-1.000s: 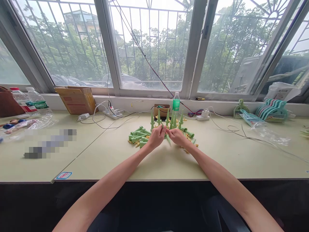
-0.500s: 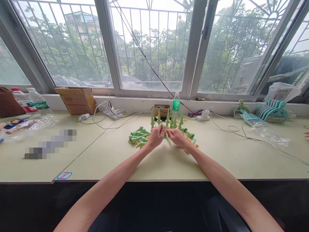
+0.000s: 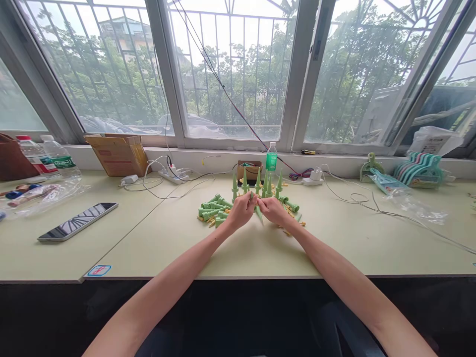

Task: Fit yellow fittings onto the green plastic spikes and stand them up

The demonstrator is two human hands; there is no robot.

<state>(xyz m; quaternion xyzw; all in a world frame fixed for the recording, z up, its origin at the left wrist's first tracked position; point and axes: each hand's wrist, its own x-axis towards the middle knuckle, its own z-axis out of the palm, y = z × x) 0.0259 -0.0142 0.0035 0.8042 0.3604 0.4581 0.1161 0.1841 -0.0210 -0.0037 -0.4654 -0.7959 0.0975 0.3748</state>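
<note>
My left hand (image 3: 241, 210) and my right hand (image 3: 272, 210) meet above the middle of the pale table (image 3: 334, 248), both closed around one green plastic spike (image 3: 259, 213) whose tip points down and toward me. A pile of green spikes (image 3: 213, 208) lies on its side just left of my left hand, with small yellow parts (image 3: 208, 221) mixed in. Behind my hands several green spikes (image 3: 260, 184) stand upright in a row. More green and yellow pieces (image 3: 292, 205) lie to the right of my right hand.
A tablet (image 3: 77, 221) lies at the left, beside plastic bags and water bottles (image 3: 59, 157). A cardboard box (image 3: 118, 152), a power strip (image 3: 174, 174) with cables, a green bottle (image 3: 271, 157), and teal hangers (image 3: 418, 168) line the window side.
My hands stay together on the green spike with only small finger shifts. Nothing else on the table has moved.
</note>
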